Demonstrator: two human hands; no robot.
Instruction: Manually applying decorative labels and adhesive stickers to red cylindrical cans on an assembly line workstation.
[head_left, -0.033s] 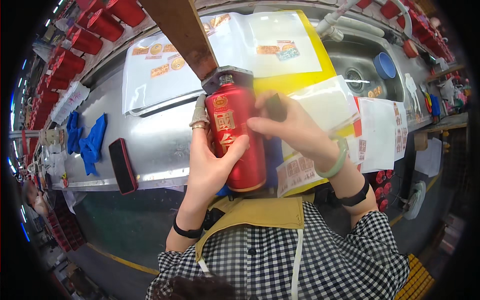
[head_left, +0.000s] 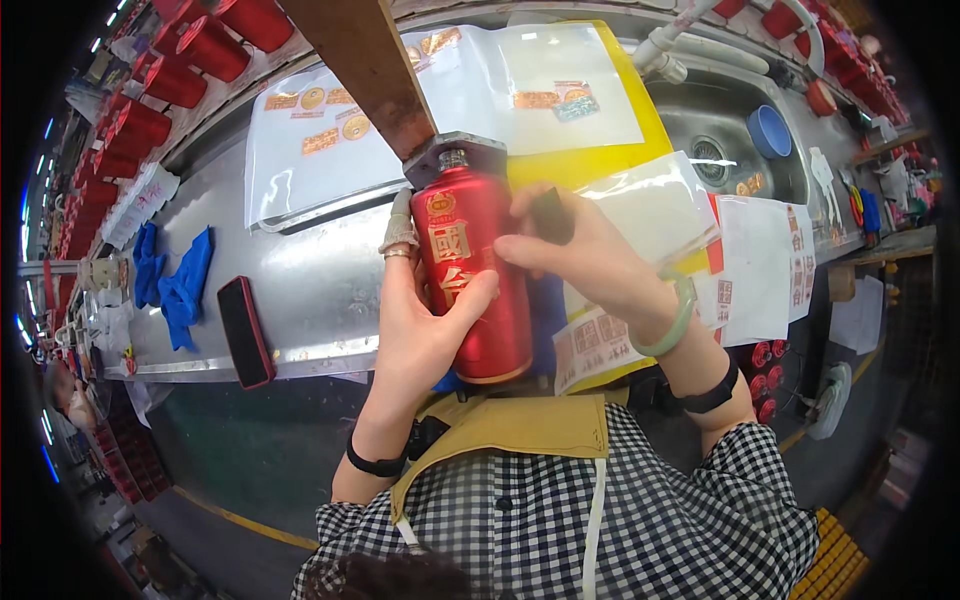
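Note:
A red bottle (head_left: 487, 310) with gold lettering and a gold emblem lies in front of me, its bare neck pointing away. That neck rests at a dark angular holder (head_left: 478, 148) on the end of a brown wooden bar (head_left: 365, 62). My left hand (head_left: 418, 315) is wrapped round the bottle's left side, thumb across its front; one finger wears a pale cover. Against the bottle's upper right side, my right hand (head_left: 565, 240) grips a small dark block (head_left: 551, 217). Its fingertips are partly hidden behind the block and bottle.
Clear sheets with gold and copper decals (head_left: 320, 140) lie behind the bottle. A yellow board (head_left: 590, 160) and lettered transfer sheets (head_left: 755, 265) are to the right, beside a sink with a blue bowl (head_left: 769, 132). Leftward are a phone (head_left: 245, 332) and blue cloths (head_left: 185, 290). Red bottles (head_left: 213, 50) line the back.

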